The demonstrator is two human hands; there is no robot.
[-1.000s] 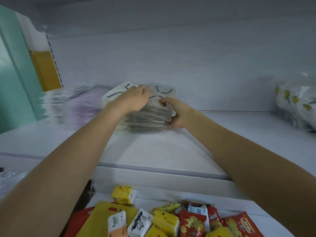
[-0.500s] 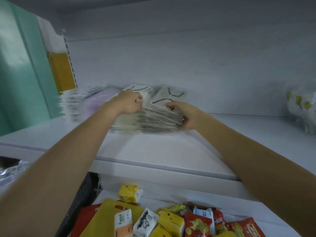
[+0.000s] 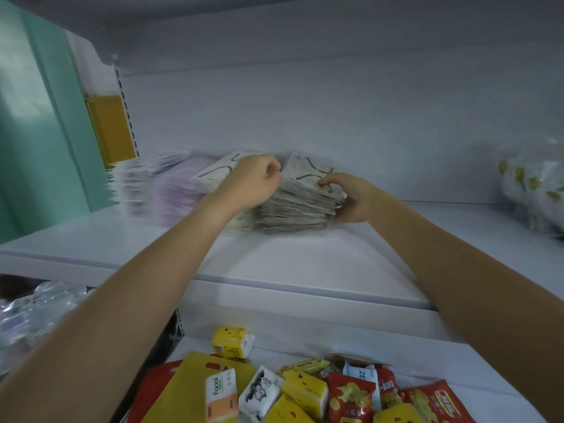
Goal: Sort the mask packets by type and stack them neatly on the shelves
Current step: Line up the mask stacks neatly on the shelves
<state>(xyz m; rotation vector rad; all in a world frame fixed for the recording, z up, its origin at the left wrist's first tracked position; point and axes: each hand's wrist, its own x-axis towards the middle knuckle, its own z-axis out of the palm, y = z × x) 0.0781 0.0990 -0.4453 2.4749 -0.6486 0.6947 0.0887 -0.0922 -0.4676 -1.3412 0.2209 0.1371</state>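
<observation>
At ten o'clock the white pile and lilac pile are slick plastic sleeves, so I judge a nudge could fan them out. The left hand lies curled on the cream pile; whether it pinches anything I cannot tell. At twelve o'clock on the smooth white shelf, the right hand grips the grey pile, thin flat packets splayed at their edges and likely to slip.

Dim, flat light; blurred left edge, wide-angle bending.

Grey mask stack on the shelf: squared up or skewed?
Skewed: grey mask stack fans, packet edges stepped; right hand grips its right side.
</observation>
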